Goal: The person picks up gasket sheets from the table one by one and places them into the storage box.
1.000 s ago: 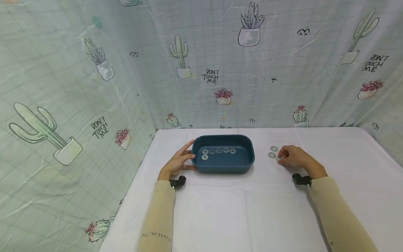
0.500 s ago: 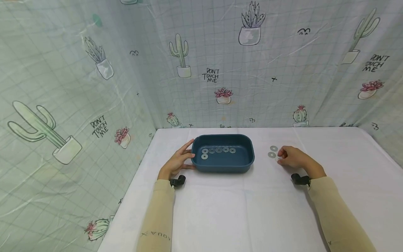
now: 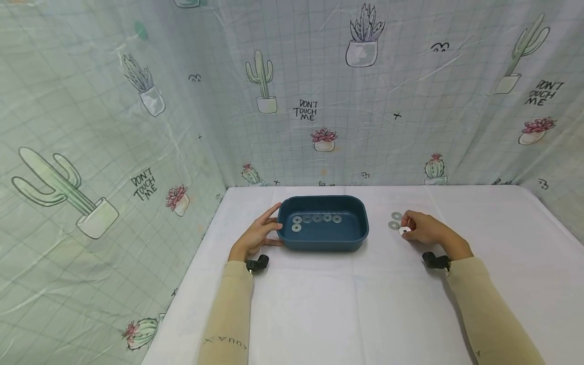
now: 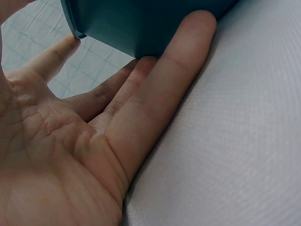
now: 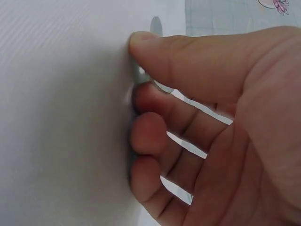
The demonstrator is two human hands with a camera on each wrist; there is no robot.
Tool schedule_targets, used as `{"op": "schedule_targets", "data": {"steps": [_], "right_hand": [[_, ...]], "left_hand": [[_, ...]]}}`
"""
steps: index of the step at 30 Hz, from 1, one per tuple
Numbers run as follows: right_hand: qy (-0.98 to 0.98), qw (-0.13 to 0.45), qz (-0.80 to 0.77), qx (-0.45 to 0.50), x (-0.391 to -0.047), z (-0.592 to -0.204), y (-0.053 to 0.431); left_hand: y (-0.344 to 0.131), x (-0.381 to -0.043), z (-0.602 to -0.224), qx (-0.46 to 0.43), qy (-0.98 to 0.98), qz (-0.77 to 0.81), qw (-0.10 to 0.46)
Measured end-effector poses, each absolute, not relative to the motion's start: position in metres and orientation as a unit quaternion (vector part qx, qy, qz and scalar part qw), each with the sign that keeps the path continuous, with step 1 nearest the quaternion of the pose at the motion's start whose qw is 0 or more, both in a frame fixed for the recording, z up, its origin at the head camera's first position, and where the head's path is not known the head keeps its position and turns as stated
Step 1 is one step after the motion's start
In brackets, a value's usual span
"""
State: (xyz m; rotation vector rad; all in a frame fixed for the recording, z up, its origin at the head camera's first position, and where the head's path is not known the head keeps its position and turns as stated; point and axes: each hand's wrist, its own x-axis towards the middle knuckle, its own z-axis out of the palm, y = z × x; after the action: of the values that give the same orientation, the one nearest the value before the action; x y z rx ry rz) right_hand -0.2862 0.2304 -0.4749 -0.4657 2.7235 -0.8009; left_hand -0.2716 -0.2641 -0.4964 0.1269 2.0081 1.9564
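My left hand rests at the left end of a dark blue rectangular box. In the left wrist view its fingers stretch out straight, with their tips at the box's wall. Several flat metal washers lie inside, most in a row along the back. To the right of the box, my right hand pinches a washer between thumb and fingertips, its face tilted and bright. In the right wrist view the thumb covers part of that washer.
Two more washers, a far one and a nearer one, lie on the white tablecloth just left of my right hand. A cactus-print curtain hangs behind the table and along its left side.
The washer at my right fingertips has tipped up and now shows a bright face with its hole. My left hand and the box stay in place.
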Motion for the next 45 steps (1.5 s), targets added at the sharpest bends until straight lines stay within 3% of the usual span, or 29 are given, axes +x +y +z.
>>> {"op": "schedule_targets", "data": {"steps": [45], "right_hand": [[0.908, 0.09, -0.364, -0.187, -0.281, -0.455, 0.211]], "left_hand": [[-0.264, -0.271, -0.496, 0.034, 0.707, 0.685, 0.171]]}}
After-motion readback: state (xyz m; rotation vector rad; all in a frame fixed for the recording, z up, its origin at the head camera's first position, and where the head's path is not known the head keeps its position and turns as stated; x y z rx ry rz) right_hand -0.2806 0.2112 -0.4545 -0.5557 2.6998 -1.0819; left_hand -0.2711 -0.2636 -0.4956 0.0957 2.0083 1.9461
